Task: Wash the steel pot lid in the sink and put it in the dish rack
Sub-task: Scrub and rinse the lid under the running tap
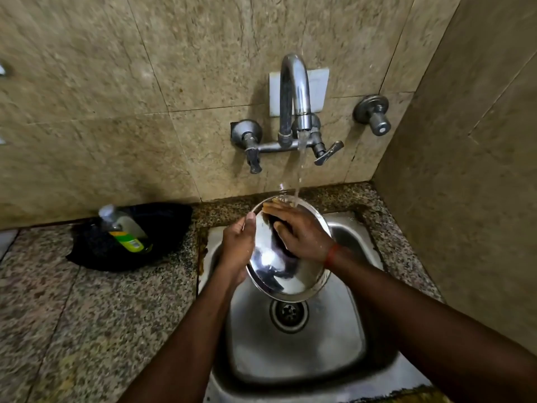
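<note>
**Q:** Where's the lid?

**A:** The steel pot lid [287,271] is up off the basin and tilted. I'm holding it over the sink [290,353], above the drain [288,315]. Its far edge is under the water stream [300,158] from the tap [293,91].

**Q:** Hands?

**A:** My left hand [236,245] grips the left rim, thumb on the front face, fingers behind. My right hand [302,237] lies flat on the face, fingers straight, pressing near the top where the water lands. There's a dark patch under that palm. Could be the knob or a reflection, can't tell.

**Q:** Stage?

**A:** Rubbing it under the water, I'd judge. The dish rack isn't in view, so the lid isn't racked yet.

**Q:** What could go wrong?

**A:** Mainly a slip. The steel is wet and only one hand is clamped on a thin rim. If I push too hard with the right, the lid could pivot out of the left grip and drop into the sink. The stream hitting a tilted face could also spray onto the counter [87,315], toward the soap bottle [125,231] lying on the black cloth [162,228] to the left. Then there's carrying it out dripping, where wet fingers could let it slide.
</note>
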